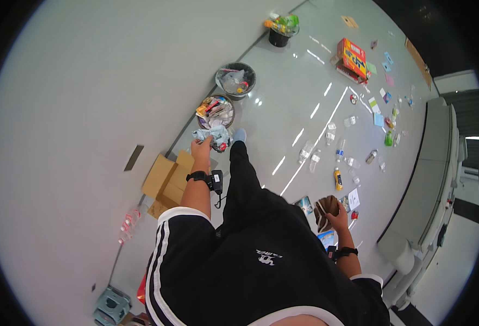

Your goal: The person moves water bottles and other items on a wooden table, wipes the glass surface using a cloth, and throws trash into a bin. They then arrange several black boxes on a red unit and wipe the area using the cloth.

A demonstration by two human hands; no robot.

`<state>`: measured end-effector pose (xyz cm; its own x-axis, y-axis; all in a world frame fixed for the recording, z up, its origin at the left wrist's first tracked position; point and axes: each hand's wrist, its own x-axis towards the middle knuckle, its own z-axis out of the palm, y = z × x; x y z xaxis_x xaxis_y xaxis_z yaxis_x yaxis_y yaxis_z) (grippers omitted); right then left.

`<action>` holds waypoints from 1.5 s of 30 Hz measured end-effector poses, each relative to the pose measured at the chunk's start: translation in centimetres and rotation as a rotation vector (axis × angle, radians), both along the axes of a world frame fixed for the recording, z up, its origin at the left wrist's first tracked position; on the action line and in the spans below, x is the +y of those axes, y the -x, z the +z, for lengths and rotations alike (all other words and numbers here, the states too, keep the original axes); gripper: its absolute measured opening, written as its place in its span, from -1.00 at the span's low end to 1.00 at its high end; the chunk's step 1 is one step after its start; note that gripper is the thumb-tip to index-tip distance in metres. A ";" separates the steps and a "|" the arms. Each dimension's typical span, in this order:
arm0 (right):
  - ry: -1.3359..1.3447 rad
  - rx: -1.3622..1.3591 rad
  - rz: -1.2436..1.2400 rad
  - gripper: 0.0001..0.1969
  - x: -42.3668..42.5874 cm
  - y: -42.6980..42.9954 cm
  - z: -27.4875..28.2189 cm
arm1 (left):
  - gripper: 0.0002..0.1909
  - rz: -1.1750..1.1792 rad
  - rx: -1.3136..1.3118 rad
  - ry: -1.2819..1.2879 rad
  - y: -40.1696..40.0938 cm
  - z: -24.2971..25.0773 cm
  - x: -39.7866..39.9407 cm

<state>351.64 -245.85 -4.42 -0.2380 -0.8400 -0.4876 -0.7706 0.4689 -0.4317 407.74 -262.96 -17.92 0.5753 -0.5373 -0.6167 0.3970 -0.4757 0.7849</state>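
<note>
My left hand (202, 146) grips a crumpled pale-blue plastic wrapper (214, 133) beside the left wall. Just beyond it is a round bin (233, 118) heaped with mixed paper and packaging. A red piece of packaging (222, 147) shows right below the wrapper; what it rests on is mostly hidden. On the other side, my right hand (338, 219) holds a crumpled brown bag-like item (326, 214) with pale stripes, above the floor. Flat printed sheets lie near that hand, among them a white one (354, 199) and a blue one (325, 238).
Two more bins, one grey-rimmed (247, 90) and one black (279, 39), line the wall (80, 102). An opened cardboard box (160, 175) sits by my left arm. Several plastic bottles (330, 133) and a red-yellow carton (352, 59) litter the floor; a grey sofa (416, 159) edges the right.
</note>
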 end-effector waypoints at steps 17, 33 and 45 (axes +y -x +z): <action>-0.424 -0.101 -0.330 -0.23 -18.9 3.7 -8.8 | -0.56 -0.456 -0.993 -0.516 -3.9 -18.7 -22.2; -0.521 -0.003 -0.075 -0.23 -26.9 6.7 -20.4 | -0.81 -0.942 -1.035 -0.489 -4.7 -31.2 -26.7; -0.492 -0.090 -0.153 -0.20 -30.3 0.8 -20.4 | -0.53 -0.742 -1.831 -0.650 -10.0 -26.9 -33.6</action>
